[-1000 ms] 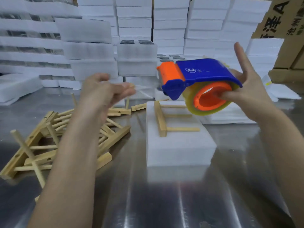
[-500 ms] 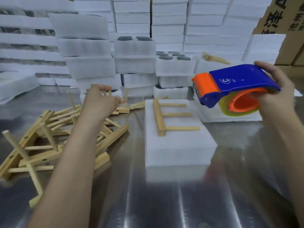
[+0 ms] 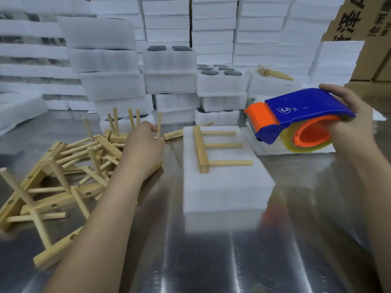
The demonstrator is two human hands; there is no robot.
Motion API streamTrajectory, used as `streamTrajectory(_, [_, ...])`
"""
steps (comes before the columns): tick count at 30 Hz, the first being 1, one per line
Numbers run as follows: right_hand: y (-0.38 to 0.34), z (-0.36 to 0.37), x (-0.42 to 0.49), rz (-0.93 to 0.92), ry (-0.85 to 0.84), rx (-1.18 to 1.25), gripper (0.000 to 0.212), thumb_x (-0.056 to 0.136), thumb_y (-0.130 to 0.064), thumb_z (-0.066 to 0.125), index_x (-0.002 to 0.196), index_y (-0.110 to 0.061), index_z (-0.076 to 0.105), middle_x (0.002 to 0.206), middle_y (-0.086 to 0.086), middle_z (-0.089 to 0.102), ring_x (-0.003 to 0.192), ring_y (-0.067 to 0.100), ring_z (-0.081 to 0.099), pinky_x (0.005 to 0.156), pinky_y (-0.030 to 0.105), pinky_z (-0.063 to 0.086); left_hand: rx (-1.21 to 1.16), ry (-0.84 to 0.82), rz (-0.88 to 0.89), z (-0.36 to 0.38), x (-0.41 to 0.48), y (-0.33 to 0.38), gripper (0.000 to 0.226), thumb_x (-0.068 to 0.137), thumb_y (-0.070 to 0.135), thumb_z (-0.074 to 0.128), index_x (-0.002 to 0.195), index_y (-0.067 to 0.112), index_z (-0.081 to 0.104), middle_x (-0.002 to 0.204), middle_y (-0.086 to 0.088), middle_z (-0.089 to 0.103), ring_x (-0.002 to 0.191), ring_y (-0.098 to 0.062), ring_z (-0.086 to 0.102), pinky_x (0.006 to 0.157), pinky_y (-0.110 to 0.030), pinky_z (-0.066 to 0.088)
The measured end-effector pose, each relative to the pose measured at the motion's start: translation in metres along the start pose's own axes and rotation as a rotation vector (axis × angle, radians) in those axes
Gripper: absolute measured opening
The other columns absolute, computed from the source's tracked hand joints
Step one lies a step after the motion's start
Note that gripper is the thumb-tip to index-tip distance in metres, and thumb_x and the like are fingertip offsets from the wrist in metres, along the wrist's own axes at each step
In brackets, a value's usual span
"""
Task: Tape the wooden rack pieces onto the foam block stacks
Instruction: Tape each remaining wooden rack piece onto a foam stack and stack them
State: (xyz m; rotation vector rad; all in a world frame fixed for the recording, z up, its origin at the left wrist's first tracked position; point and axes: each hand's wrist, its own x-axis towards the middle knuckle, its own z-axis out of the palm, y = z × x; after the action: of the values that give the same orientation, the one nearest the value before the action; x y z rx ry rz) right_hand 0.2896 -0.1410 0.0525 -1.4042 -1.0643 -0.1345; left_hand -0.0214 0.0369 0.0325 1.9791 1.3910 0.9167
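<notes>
Dispenser [image 3: 306, 106] raised in right grip [image 3: 351, 123]; left grip [image 3: 143, 144] among rack pieces [image 3: 63, 199].

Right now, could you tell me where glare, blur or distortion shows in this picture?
Head view: glare streaks the steel table, which mirrors the foam block; head view: the wide lens bows the stacked foam near the edges; head view: the left hand looks soft, the tape dispenser sharper.

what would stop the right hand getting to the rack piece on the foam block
Probably nothing. The right hand, holding the tape dispenser, is up beside the foam block, the rack piece lies uncovered on top, and the left hand is away at the loose wooden pile.
</notes>
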Motion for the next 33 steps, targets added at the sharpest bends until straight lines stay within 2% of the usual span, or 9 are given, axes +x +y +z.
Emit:
streamTrajectory(7, [-0.002, -0.002, -0.002, 0.004, -0.002, -0.019, 0.056, 0.079, 0.015, 0.064, 0.124, -0.017, 0.059, 0.109, 0.0, 0.066, 0.095, -0.003, 0.064, 0.083, 0.015, 0.052, 0.283, -0.061, 0.081, 0.031, -0.014, 0.003, 0.027, 0.091, 0.002, 0.041, 0.115, 0.001, 0.054, 0.109, -0.019, 0.062, 0.101, -0.036, 0.057, 0.082, -0.039, 0.048])
streamTrajectory(11, [-0.003, -0.001, -0.002, 0.003, -0.012, -0.012, 0.054, 0.08, 0.015, 0.062, 0.122, -0.019, 0.059, 0.112, 0.003, 0.065, 0.097, 0.0, 0.064, 0.086, 0.018, 0.052, 0.328, -0.144, 0.11, 0.041, -0.02, 0.003, 0.026, 0.092, 0.016, 0.052, 0.117, 0.007, 0.053, 0.109, -0.011, 0.063, 0.099, -0.03, 0.059, 0.085, -0.045, 0.051])
streamTrajectory(17, [-0.003, -0.002, -0.002, 0.007, -0.022, -0.005, 0.055, 0.08, 0.016, 0.063, 0.121, -0.021, 0.058, 0.112, 0.002, 0.065, 0.098, 0.003, 0.064, 0.088, 0.022, 0.053, 0.775, -0.34, 0.153, 0.051, -0.021, -0.002, 0.055, 0.096, 0.022, 0.047, 0.146, 0.015, 0.025, 0.141, -0.011, 0.038, 0.131, -0.03, 0.035, 0.098, -0.042, 0.041])
streamTrajectory(19, [-0.002, -0.003, -0.002, 0.005, -0.017, -0.003, 0.055, 0.079, 0.015, 0.064, 0.121, -0.021, 0.058, 0.111, 0.001, 0.065, 0.098, 0.001, 0.064, 0.087, 0.021, 0.053, 0.756, -0.298, 0.172, 0.045, -0.02, 0.0, 0.043, 0.095, 0.015, 0.047, 0.137, 0.012, 0.04, 0.132, -0.011, 0.047, 0.124, -0.03, 0.042, 0.093, -0.039, 0.045])
streamTrajectory(21, [-0.001, -0.004, -0.002, 0.003, -0.014, -0.001, 0.055, 0.079, 0.015, 0.064, 0.121, -0.022, 0.059, 0.109, -0.001, 0.066, 0.098, 0.001, 0.064, 0.086, 0.019, 0.052, 0.581, -0.084, 0.202, 0.034, -0.019, 0.008, 0.03, 0.091, 0.004, 0.046, 0.119, 0.007, 0.057, 0.115, -0.011, 0.058, 0.108, -0.03, 0.054, 0.084, -0.041, 0.05])
streamTrajectory(23, [0.001, -0.004, -0.001, 0.001, -0.018, -0.001, 0.056, 0.079, 0.015, 0.064, 0.12, -0.023, 0.059, 0.11, -0.003, 0.065, 0.098, 0.0, 0.064, 0.085, 0.018, 0.052, 0.26, 0.137, 0.319, 0.029, -0.023, 0.02, 0.033, 0.092, -0.002, 0.043, 0.118, 0.007, 0.062, 0.116, -0.01, 0.063, 0.109, -0.028, 0.056, 0.089, -0.04, 0.049])
streamTrajectory(26, [0.005, -0.004, 0.0, -0.001, -0.029, -0.011, 0.057, 0.078, 0.017, 0.062, 0.122, -0.019, 0.059, 0.111, -0.002, 0.065, 0.1, 0.001, 0.064, 0.083, 0.016, 0.051, -0.081, -0.068, 0.442, 0.032, -0.041, 0.045, 0.041, 0.102, 0.025, 0.039, 0.142, 0.015, 0.044, 0.148, -0.001, 0.042, 0.138, -0.015, 0.035, 0.111, -0.025, 0.025])
streamTrajectory(28, [0.006, -0.003, 0.0, 0.001, -0.028, -0.022, 0.058, 0.077, 0.018, 0.06, 0.122, -0.018, 0.06, 0.109, -0.005, 0.066, 0.098, -0.002, 0.064, 0.079, 0.011, 0.049, 0.183, -0.144, 0.6, 0.042, -0.057, 0.053, 0.055, 0.1, 0.042, 0.037, 0.149, 0.016, 0.032, 0.158, -0.003, 0.022, 0.146, -0.016, 0.015, 0.118, -0.03, 0.009])
streamTrajectory(33, [0.013, -0.002, 0.0, 0.02, -0.031, -0.024, 0.063, 0.073, 0.023, 0.052, 0.12, -0.018, 0.061, 0.107, -0.004, 0.066, 0.097, -0.001, 0.064, 0.082, 0.013, 0.049, 0.513, -0.019, 1.192, 0.069, -0.104, 0.079, 0.033, 0.082, 0.043, 0.057, 0.098, 0.015, 0.066, 0.102, -0.003, 0.063, 0.096, -0.024, 0.057, 0.076, -0.034, 0.039])
